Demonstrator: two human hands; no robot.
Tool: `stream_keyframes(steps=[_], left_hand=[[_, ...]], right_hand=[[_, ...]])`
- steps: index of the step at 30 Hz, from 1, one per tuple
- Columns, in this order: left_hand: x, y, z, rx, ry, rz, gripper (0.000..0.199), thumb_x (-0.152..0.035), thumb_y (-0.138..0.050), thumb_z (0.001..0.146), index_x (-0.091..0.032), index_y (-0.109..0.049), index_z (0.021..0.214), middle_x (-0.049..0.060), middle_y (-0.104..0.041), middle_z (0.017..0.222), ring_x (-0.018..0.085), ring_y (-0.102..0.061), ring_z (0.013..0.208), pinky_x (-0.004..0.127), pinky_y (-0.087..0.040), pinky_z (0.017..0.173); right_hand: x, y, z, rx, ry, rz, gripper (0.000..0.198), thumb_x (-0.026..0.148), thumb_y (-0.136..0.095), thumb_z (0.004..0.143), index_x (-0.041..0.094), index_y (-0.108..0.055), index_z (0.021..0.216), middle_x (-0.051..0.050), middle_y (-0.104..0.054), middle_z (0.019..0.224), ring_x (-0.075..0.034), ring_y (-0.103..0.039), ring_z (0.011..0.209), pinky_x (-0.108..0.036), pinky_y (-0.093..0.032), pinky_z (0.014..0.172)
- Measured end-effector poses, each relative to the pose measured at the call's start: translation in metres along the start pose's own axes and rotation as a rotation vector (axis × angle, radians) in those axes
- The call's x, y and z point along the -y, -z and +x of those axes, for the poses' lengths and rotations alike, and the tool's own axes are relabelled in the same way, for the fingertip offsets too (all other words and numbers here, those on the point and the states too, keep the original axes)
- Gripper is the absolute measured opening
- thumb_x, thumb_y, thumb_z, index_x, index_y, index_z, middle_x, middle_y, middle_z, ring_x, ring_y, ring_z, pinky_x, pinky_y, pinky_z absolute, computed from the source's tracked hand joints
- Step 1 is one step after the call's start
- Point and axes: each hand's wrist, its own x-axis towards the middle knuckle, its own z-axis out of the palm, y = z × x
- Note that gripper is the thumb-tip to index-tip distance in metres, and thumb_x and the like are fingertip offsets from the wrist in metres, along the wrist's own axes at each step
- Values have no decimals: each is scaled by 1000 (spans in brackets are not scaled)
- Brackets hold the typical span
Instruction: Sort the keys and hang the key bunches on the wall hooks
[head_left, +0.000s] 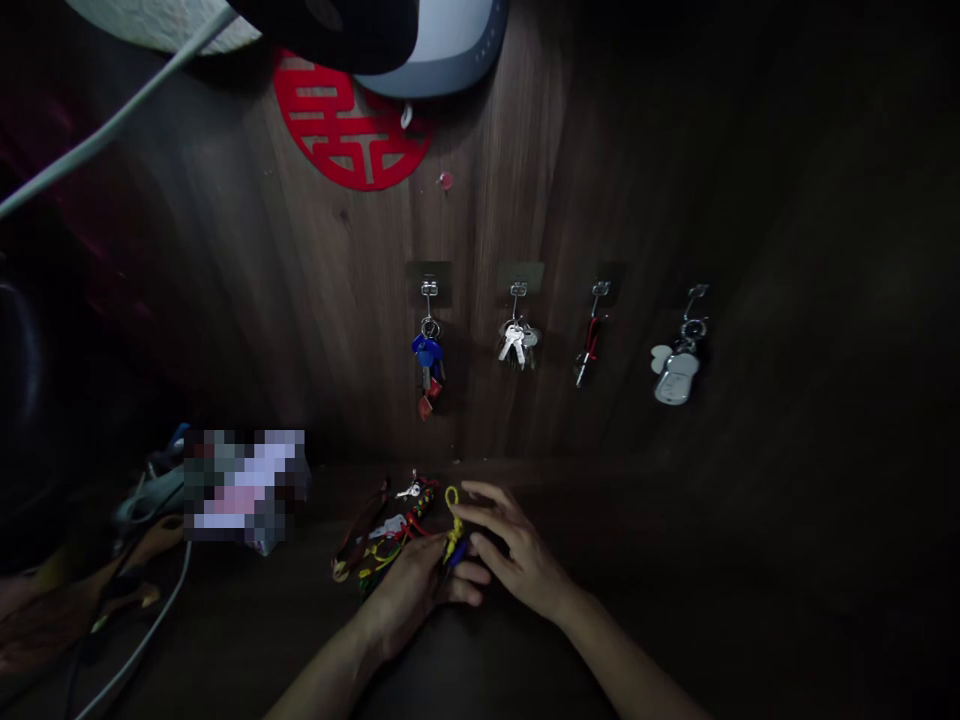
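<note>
My left hand (416, 580) holds a yellow braided cord (453, 525) whose small loop points up. Something blue, perhaps a key head (457, 552), shows beneath the cord at the fingers. From the right, my right hand (517, 550) reaches in with fingers apart, its fingertips close to the cord; whether they touch it I cannot tell. Left of the hands lies a pile of keys (390, 527) with red, yellow and green cords, partly hidden by my left hand. A brown strap (360, 540) lies at its left side.
On the wooden panel hang blue-headed keys (427, 350), silver keys (513, 343), a red-corded item (590, 340) and a silver keyring tag (676, 380), each from a hook. Above are a red paper ornament (367, 150) and caps (457, 50). A white cable (112, 130) crosses the left.
</note>
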Motion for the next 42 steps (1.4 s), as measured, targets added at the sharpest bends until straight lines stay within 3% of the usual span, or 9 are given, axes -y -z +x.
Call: stream_keyframes(steps=[4,8,13,17,21,24,28,37,42], left_hand=[[0,1,0,0,13,32,38,-47,-60,78,-9,-64,86,9,-69,70,14,-63,56,26,-46,64],[2,1,2,-32,28,39,39,-47,-60,78,-9,-64,88,8,-68,68,12,-61,53,24,-46,60],[3,0,4,-50,19,29,46,-53,-54,80,-12,-60,101,8,-67,82,12,-61,57,27,-47,62],[0,-2,2,-33,-80,125,44,-40,-72,70,-19,-56,105,2,-61,89,10,-59,66,26,-46,67],[-3,-7,2,-98,-179,283,41,-29,-79,61,-18,-58,95,-4,-57,75,7,-51,60,22,-42,61],[-3,-8,4,-151,-207,373,32,-34,-76,63,-16,-59,83,-4,-56,70,9,-52,61,22,-42,61],[0,-6,4,-145,-178,422,36,-48,-68,68,-14,-59,76,0,-61,70,12,-57,60,24,-44,60],[1,0,6,-116,-31,44,39,-49,-65,73,-10,-60,77,9,-69,71,12,-60,53,26,-46,58],[-2,0,3,-87,-2,-66,34,-43,-63,78,-9,-62,82,12,-71,80,15,-64,61,29,-49,66]], right_hand=[[3,2,2,67,-9,56,23,21,-47,88,25,-59,107,-6,-56,110,-18,-51,106,-34,-43,92],[1,0,2,28,-42,96,10,22,-48,88,22,-58,88,-5,-57,104,-17,-53,101,-32,-43,88],[-2,-2,2,-72,-109,141,10,24,-46,89,22,-54,84,-5,-60,98,-17,-56,95,-30,-43,84],[-5,0,3,-131,-183,174,9,25,-48,88,22,-54,82,-4,-63,93,-17,-59,90,-29,-44,80],[-7,0,3,-169,-211,173,12,28,-49,86,22,-57,79,-3,-64,85,-16,-60,82,-28,-45,74],[-8,-2,3,-197,-238,125,16,30,-50,86,21,-59,76,-1,-64,78,-16,-58,74,-26,-44,68],[-11,-3,2,-234,-268,79,20,34,-51,85,21,-60,72,1,-60,68,-13,-55,64,-24,-42,61],[-11,1,2,-148,-225,111,13,28,-49,86,22,-61,84,-1,-65,82,-16,-60,78,-27,-45,72],[-17,0,2,-211,-168,44,12,19,-50,83,23,-62,84,-2,-63,80,-17,-59,77,-29,-46,72]])
